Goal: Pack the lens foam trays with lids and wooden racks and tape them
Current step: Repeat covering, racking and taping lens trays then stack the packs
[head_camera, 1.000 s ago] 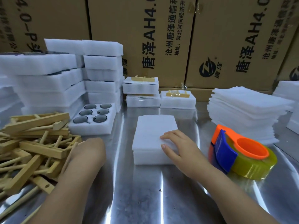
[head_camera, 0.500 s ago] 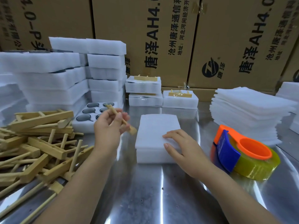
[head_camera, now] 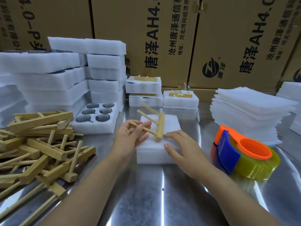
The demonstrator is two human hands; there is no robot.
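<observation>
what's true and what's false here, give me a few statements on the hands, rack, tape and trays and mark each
1. The left hand holds a rack over the covered tray. True.
2. The right hand grips the tape dispenser. False: it rests flat on the covered tray, and the dispenser sits untouched to its right.
3. The open tray shows six lenses. True.
4. The rack pile lies right of the covered tray. False: it lies to the left.
</observation>
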